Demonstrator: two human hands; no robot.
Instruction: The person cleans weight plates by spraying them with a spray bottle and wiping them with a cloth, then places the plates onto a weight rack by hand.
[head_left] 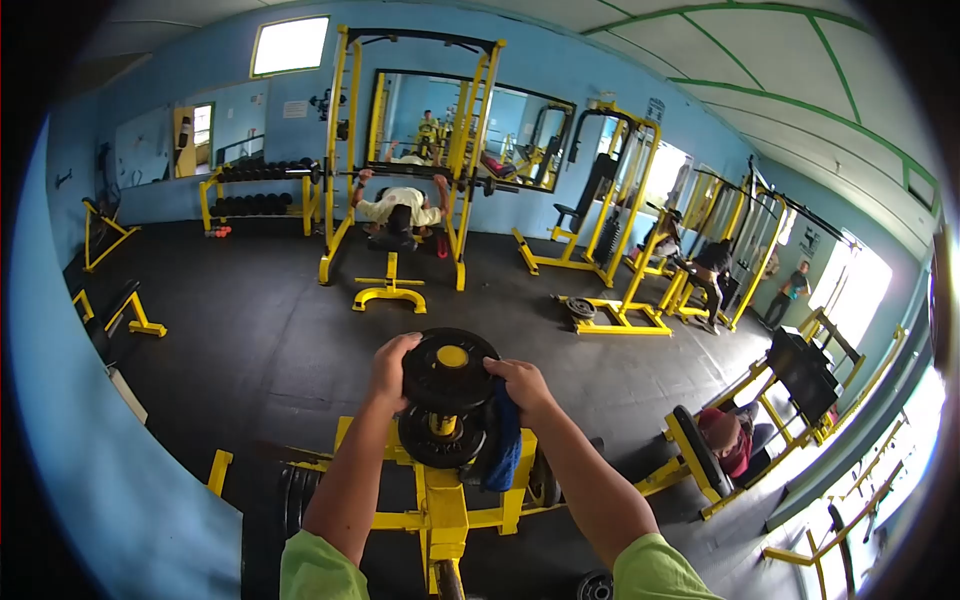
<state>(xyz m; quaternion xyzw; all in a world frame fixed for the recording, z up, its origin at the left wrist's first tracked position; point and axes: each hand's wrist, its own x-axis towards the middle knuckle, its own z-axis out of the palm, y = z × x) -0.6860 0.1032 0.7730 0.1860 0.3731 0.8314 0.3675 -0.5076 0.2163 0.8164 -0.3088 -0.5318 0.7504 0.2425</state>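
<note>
A black weight plate (pixel 435 382) sits in front of me, the yellow end of a post showing through its centre hole. My left hand (pixel 390 372) is closed on the plate's left rim, and my right hand (pixel 522 386) grips the right rim with the thumb on top. Below it, a second black plate (pixel 418 440) rests around the same yellow post on a yellow plate rack (pixel 440 505). A blue cloth (pixel 508 445) hangs just under my right hand. The undersides of both hands are hidden.
More plates (pixel 297 492) hang low on the rack's left side. Ahead, a person lies under a barbell (pixel 475 183) in a yellow frame. A bench (pixel 390 285) stands nearer. To the right, another person lies on a leg machine (pixel 700 455). Others use machines at the back right.
</note>
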